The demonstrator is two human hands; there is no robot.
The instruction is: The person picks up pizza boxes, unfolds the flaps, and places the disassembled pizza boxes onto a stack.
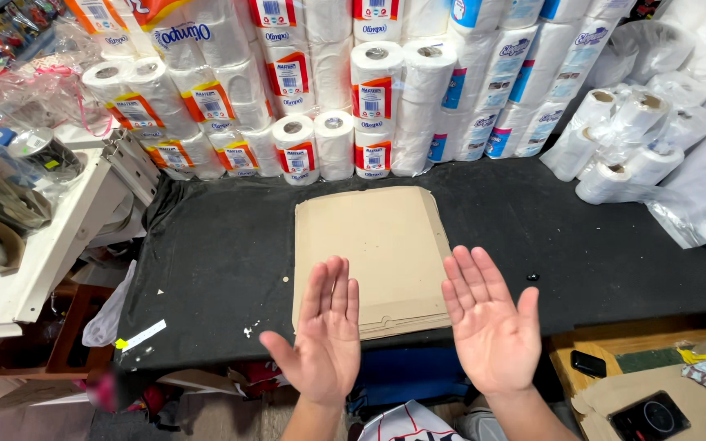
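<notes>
A stack of flat brown cardboard sheets (369,245) lies on the black cloth-covered table (214,253), squarely in front of me. My left hand (324,335) hovers palm up over the stack's near left corner, fingers spread, holding nothing. My right hand (490,322) is held palm up at the stack's near right corner, also spread and holding nothing. Neither hand touches the cardboard as far as I can tell.
Wrapped toilet paper rolls (320,90) are stacked along the back. Clear-bagged rolls (627,139) pile at the right. A white side table (34,245) with bags and a tape roll (38,151) stands left. A phone (588,363) lies lower right, a small black object (532,277) on the cloth.
</notes>
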